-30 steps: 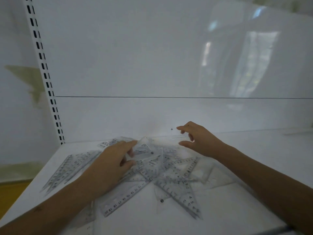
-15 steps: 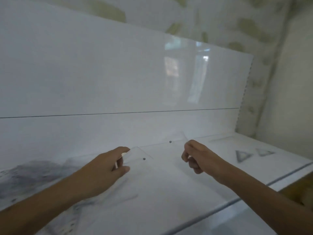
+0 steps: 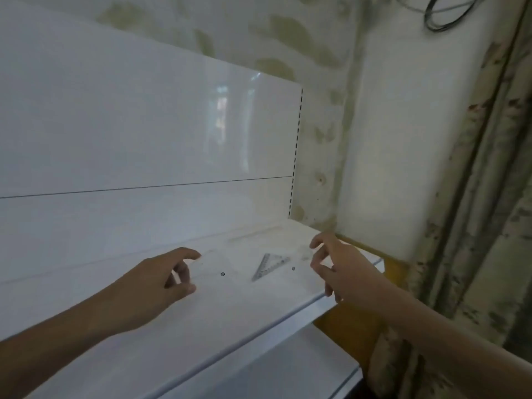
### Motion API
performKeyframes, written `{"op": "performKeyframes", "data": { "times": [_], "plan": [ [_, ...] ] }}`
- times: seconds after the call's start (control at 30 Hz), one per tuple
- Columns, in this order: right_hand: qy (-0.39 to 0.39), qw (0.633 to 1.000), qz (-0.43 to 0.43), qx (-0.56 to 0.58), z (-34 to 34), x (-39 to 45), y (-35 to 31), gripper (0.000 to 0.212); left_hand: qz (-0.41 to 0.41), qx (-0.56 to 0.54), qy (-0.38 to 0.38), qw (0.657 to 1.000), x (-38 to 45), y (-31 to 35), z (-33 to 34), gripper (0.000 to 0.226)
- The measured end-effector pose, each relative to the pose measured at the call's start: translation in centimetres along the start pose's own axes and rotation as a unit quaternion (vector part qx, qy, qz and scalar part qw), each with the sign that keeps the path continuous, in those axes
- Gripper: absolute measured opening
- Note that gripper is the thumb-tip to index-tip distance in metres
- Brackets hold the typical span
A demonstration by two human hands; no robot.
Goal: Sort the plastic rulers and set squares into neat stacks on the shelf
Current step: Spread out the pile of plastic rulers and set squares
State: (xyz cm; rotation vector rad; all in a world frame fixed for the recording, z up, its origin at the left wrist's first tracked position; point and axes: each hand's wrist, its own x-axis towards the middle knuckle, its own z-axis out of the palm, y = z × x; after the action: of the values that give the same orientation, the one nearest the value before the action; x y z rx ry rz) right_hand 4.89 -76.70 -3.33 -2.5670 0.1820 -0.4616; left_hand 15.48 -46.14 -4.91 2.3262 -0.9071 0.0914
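Your left hand (image 3: 161, 279) pinches a barely visible clear set square (image 3: 214, 269) over the shelf (image 3: 230, 326). Right hand (image 3: 341, 269) is half-curled, and I can't tell if it holds anything. One marked set square (image 3: 269, 264) lies flat between the hands, far right of the shelf. No neat stack in view, so sorting looks unfinished.

Only 1 view: a wide-angle head camera, close in, looking forward and slightly down onto the shelf (image 3: 201, 326) from just before its front edge. It is turned toward the shelf's right end, where the back panel (image 3: 144, 139) meets the wall (image 3: 388, 139). The left hand (image 3: 155, 280) and right hand (image 3: 342, 269) sit mid-frame, with the arms entering from the bottom corners.
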Motion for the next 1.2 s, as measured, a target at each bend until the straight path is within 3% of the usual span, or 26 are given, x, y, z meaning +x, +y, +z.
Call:
{"op": "performKeyframes", "data": {
  "times": [0.1, 0.3, 0.5, 0.6, 0.87, 0.97, 1.1, 1.2],
  "plan": [
    [0.02, 0.993, -0.028, -0.112, -1.1, 1.9, 1.9, 0.011, 0.001, 0.005, -0.011, 1.0, 3.3, 1.1, 1.8, 0.035],
    [-0.014, 0.935, -0.102, -0.338, -1.5, 7.9, 3.1, 0.053, -0.03, -0.04, -0.014, 0.999, 9.7, 0.0, 4.8, 0.035],
    [-0.093, 0.843, -0.194, -0.492, 0.7, 12.2, 0.1, 0.023, -0.06, -0.007, 0.007, 0.998, 14.3, -2.6, 5.6, 0.038],
    [-0.102, 0.82, -0.254, -0.504, 1.9, 13.7, -0.6, 0.013, -0.067, 0.041, 0.018, 0.997, 15.5, -3.7, 5.1, 0.039],
    [-0.191, 0.847, -0.319, -0.38, 4.3, 14.8, -1.5, 0.06, -0.085, 0.094, 0.006, 0.992, 15.9, -4.6, 5.6, 0.036],
    [-0.198, 0.871, -0.327, -0.309, 4.7, 15.7, -0.8, 0.056, -0.1, 0.088, 0.009, 0.991, 15.7, -4.3, 6.3, 0.035],
    [-0.117, 0.894, -0.349, -0.256, 2.6, 19.0, 2.0, 0.048, -0.12, 0.058, 0.016, 0.991, 15.3, -3.4, 7.3, 0.03],
    [-0.105, 0.915, -0.317, -0.227, 0.7, 23.1, 5.5, 0.042, -0.125, 0.027, 0.034, 0.991, 15.5, -1.8, 8.6, 0.028]
  ]
}}
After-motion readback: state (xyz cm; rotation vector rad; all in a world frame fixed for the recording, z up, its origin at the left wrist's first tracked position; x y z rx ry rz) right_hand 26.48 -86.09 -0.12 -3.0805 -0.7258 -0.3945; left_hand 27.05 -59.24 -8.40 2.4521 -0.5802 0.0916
